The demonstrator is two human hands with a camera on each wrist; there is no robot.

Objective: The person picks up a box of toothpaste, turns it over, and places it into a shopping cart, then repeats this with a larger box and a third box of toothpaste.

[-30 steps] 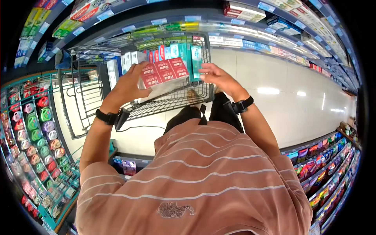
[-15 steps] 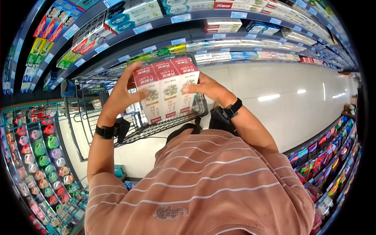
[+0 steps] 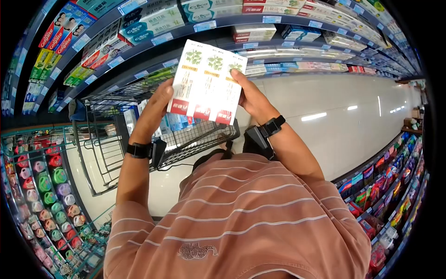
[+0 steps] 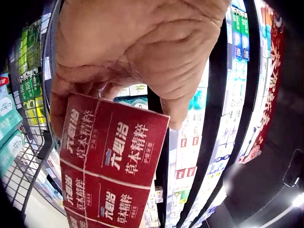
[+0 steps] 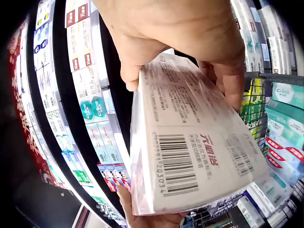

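A shrink-wrapped pack of toothpaste boxes [image 3: 204, 88], white with leaf pictures and red ends, is tilted up above the shopping cart [image 3: 95, 174]. My left hand [image 3: 155, 111] grips its left side. My right hand [image 3: 254, 98] holds the right side, thumb on the broad printed face. The left wrist view shows the red ends of the pack [image 4: 128, 142] under my left hand [image 4: 142, 42]. In the right wrist view, fingers and thumb of my right hand [image 5: 180, 28] straddle a white side of the pack [image 5: 199, 128] with a barcode.
Shelves of boxed toothpaste [image 3: 158, 25] run along the far side, beyond the cart. Teal and red-and-white boxes [image 5: 285, 121] lie in the cart. Bottles [image 3: 44, 183] fill a rack at the left, colourful packets [image 3: 385, 186] one at the right. Pale floor [image 3: 325, 102] stretches right.
Both hands have lifted the pack out of the cart and up toward the shelves. It has turned from its red ends facing up to its broad leaf-printed face showing.
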